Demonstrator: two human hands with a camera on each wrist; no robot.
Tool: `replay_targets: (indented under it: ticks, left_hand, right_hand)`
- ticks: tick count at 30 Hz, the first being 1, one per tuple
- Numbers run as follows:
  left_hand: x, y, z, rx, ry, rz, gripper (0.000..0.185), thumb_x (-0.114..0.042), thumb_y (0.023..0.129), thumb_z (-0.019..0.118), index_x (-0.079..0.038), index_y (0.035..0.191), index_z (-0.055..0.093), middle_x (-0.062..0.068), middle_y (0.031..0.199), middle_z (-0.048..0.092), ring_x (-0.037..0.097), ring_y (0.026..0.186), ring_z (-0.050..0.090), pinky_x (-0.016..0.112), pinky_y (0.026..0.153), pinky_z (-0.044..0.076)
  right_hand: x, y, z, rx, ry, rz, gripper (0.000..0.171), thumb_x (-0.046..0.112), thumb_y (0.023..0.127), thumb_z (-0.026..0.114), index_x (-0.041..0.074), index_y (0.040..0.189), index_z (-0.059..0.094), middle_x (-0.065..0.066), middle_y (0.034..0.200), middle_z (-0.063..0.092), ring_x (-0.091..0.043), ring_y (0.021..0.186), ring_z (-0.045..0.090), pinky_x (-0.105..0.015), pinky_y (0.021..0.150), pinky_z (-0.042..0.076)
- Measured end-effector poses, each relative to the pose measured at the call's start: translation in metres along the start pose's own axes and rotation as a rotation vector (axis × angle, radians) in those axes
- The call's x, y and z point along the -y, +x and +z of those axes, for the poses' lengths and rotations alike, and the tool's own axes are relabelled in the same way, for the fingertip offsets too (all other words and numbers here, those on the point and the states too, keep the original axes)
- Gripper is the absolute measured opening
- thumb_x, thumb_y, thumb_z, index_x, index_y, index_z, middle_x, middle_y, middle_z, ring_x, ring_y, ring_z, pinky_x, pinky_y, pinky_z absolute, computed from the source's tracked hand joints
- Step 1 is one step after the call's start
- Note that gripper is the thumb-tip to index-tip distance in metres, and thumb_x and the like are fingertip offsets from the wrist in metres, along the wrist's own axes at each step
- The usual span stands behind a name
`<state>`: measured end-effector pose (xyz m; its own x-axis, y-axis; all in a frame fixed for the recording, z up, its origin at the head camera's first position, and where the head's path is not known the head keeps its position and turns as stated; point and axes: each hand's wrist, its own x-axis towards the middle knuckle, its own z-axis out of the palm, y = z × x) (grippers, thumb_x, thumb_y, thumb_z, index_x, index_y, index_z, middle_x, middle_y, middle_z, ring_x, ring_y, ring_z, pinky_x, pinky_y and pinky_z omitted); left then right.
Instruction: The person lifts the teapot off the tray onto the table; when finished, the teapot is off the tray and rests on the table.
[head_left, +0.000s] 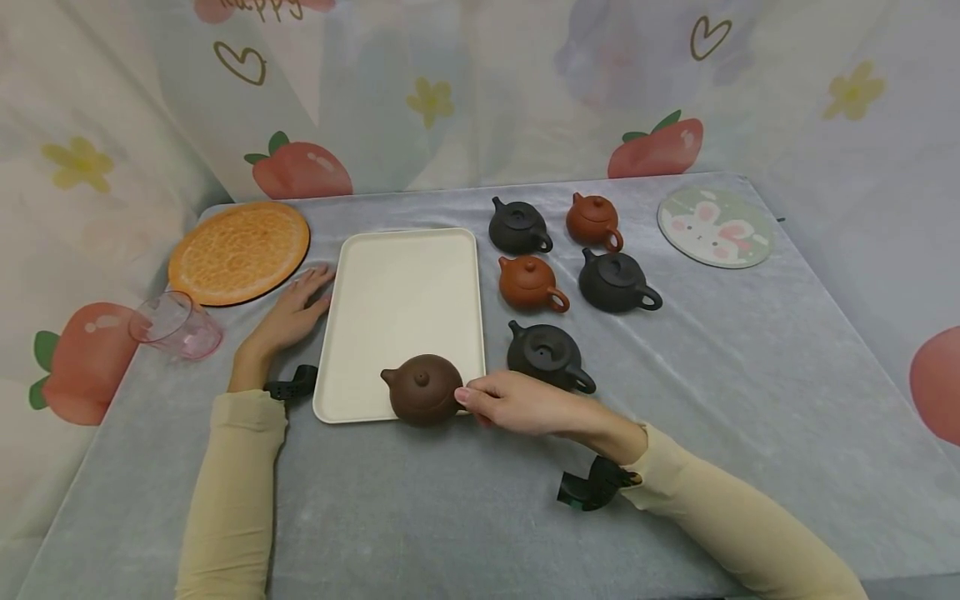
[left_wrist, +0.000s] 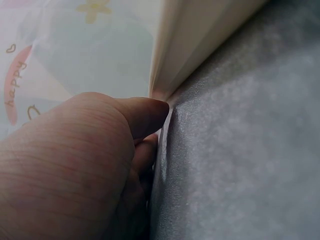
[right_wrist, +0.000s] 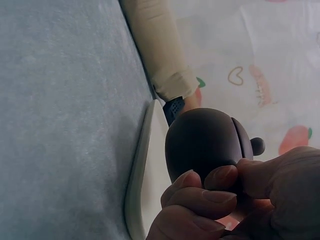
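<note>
The small dark-brown clay teapot sits at the near edge of the cream rectangular tray — right hand fingers pinch its handle side; left hand lies flat, open beside the tray. Likely rigid, smooth, breakable — best held by handle, loose lid steadied

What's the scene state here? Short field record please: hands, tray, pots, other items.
right hand: grips brown teapot at tray's near edge
left hand: fingers straight, resting against tray's left edge
tray: cream, only the brown teapot on it
other teapots: three black, two red-orange, right of tray
extras: orange mat, pink cup, rabbit coaster
</note>
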<state>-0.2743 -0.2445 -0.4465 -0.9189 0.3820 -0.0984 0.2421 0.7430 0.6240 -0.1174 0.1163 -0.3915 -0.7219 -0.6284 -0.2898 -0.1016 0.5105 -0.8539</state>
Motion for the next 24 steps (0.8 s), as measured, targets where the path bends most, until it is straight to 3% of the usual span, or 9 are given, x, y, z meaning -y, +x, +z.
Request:
replay_targets:
  ticks: [24]
  left_hand:
    - [-0.002,-0.001,0.001,-0.004,-0.001,-0.013,0.057,-0.027,0.106,0.039,-0.003,0.155,0.023,0.018,0.163,0.009,0.036,0.151,-0.002,0.054,0.121,-0.003]
  right_hand:
    - [-0.016,-0.023,0.002,-0.016,0.005,-0.015,0.044,0.03,0.105,0.045,0.008,0.066,0.051,0.006,0.055,0.036,-0.009,0.05,0.03,-0.023,0.05,0.026]
